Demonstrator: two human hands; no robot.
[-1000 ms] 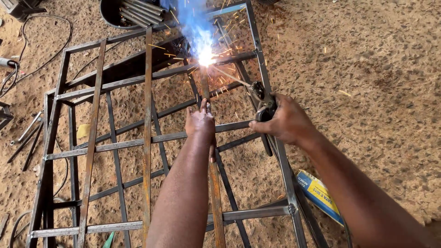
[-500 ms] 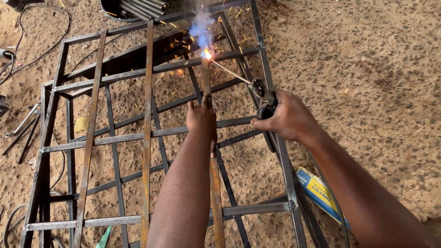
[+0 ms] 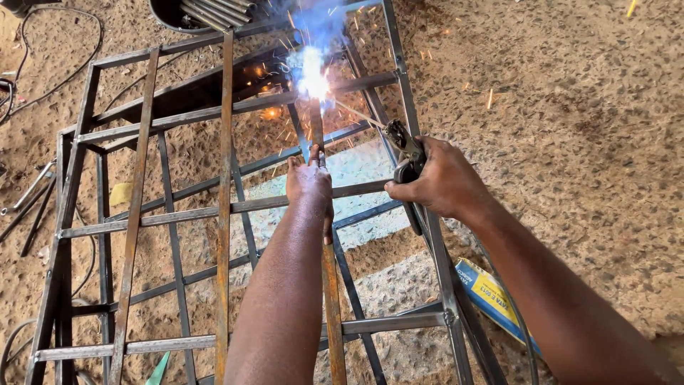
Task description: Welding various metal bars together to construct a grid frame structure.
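Observation:
A rusty steel grid frame (image 3: 135, 221) lies on the sandy ground. My left hand (image 3: 309, 182) presses down on a rusty flat bar (image 3: 332, 299) that runs lengthwise over the frame. My right hand (image 3: 440, 180) grips a welding electrode holder (image 3: 403, 151), whose thin rod reaches left to the far end of the bar. A bright white-blue arc (image 3: 312, 71) burns there, throwing sparks and smoke over a crossbar.
A yellow and blue box (image 3: 491, 296) lies on the ground under my right forearm. A dark tub of steel rods (image 3: 206, 10) stands at the top. Cables (image 3: 43, 53) and loose tools (image 3: 28, 196) lie at the left.
The arc has flared from a small spark into a large bright glare with more sparks. Both hands stay in nearly the same place on the bar and the holder.

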